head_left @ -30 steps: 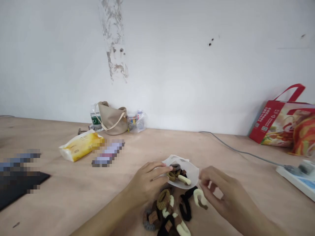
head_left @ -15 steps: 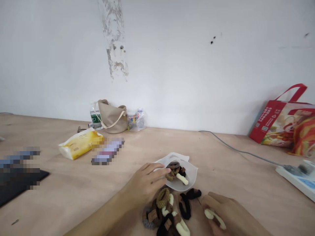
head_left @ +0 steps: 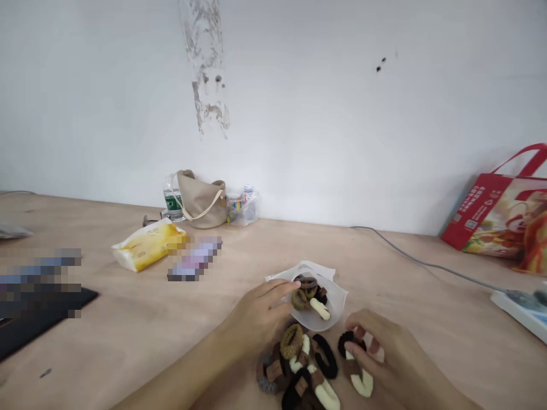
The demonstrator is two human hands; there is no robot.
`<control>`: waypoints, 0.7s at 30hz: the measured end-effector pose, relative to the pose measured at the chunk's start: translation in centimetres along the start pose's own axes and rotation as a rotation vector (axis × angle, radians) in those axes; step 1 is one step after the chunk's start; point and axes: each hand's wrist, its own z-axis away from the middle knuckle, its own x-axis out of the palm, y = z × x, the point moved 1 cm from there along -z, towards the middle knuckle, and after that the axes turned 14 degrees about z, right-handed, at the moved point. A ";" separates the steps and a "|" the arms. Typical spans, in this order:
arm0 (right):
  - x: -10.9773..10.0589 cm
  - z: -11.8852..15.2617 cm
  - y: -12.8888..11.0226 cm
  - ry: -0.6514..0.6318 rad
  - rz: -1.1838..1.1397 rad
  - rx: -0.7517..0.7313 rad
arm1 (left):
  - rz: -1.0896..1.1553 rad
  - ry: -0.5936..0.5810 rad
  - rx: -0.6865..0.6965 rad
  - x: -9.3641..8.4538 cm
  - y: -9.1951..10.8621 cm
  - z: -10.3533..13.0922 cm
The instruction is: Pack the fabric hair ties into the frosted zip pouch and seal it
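Note:
A frosted white plastic bag (head_left: pixel 337 310) lies with its mouth towards me, several hair ties (head_left: pixel 305 296) in brown, black and cream inside it. My left hand (head_left: pixel 265 307) is at the bag's left edge, gripping the rim with a fingertip over the mouth. In front of the bag is a loose pile of fluffy hair ties (head_left: pixel 292 341). Right of that pile, my right hand (head_left: pixel 380 347) closes its thumb and fingers on a black hair tie (head_left: pixel 345 340). A cream hair tie (head_left: pixel 364 384) is just beneath those fingers; whether it is gripped too is unclear.
A yellow tissue pack (head_left: pixel 149 245) and a blurred phone (head_left: pixel 196 259) lie left. By the wall stand a beige handbag (head_left: pixel 203 202), a water bottle (head_left: pixel 173 199) and a clear bag (head_left: pixel 250 209). Right are a red shopping bag (head_left: pixel 482 213), a cable (head_left: pixel 410 259) and a power strip (head_left: pixel 521 316).
My right hand has moved left and up from the table's right side to the black hair tie, bringing the cream one along. My left hand stays at the bag. The view has shifted slightly.

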 end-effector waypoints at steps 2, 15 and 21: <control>0.1 0.9 0.0 -0.051 0.058 -0.048 | -0.007 0.004 -0.008 0.1 0.0 0.1; -3.2 -3.0 -1.5 0.258 -0.299 -0.032 | -0.011 0.021 0.011 0.2 0.2 -0.2; -0.8 0.0 0.8 0.109 0.042 -0.003 | 0.015 0.026 -0.015 0.2 -0.1 0.1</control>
